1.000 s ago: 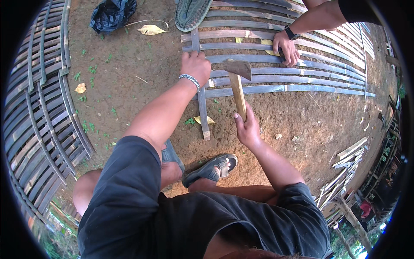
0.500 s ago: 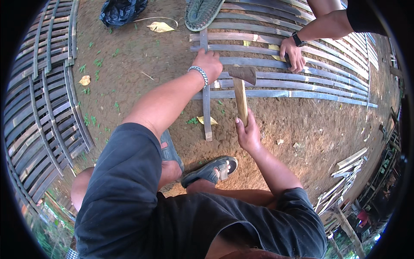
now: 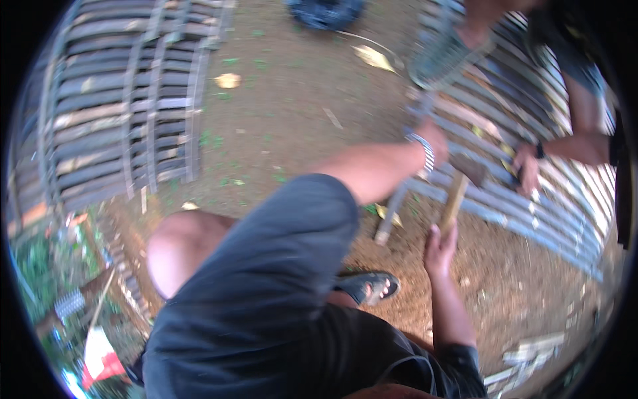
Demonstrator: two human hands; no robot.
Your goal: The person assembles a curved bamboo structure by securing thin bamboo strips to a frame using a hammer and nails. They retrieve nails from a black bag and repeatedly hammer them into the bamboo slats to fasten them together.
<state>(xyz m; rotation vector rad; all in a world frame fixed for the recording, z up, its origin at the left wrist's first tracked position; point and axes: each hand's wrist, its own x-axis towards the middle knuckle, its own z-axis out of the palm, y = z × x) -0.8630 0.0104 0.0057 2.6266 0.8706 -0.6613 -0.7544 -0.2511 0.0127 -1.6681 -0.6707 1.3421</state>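
Observation:
A hatchet with a dark head [image 3: 469, 169] and a pale wooden handle [image 3: 454, 199] is gripped by my right hand [image 3: 440, 251] low on the handle, head up. The head is over the near slats of a bamboo slat panel [image 3: 505, 219]. My left hand [image 3: 433, 138], below a chain bracelet, is closed at a bamboo crosspiece [image 3: 393, 211] that runs across the slat ends; motion blurs its fingers. The crosspiece's near end lies past the panel over the soil. Another person's hand [image 3: 527, 167], with a dark wristband, rests on the slats to the right.
The other person's foot in a grey-green clog [image 3: 438, 61] is at the panel's far left corner. Another bamboo panel [image 3: 93, 120] lies at left. A black plastic bag [image 3: 325, 12] and dry leaves [image 3: 373, 58] lie on the soil. Split bamboo pieces [image 3: 525, 362] are at lower right.
The view has swung left, so everything appears shifted right and tilted, with blur. Both hands keep their places at the crosspiece and handle. The other person's lower body now shows more.

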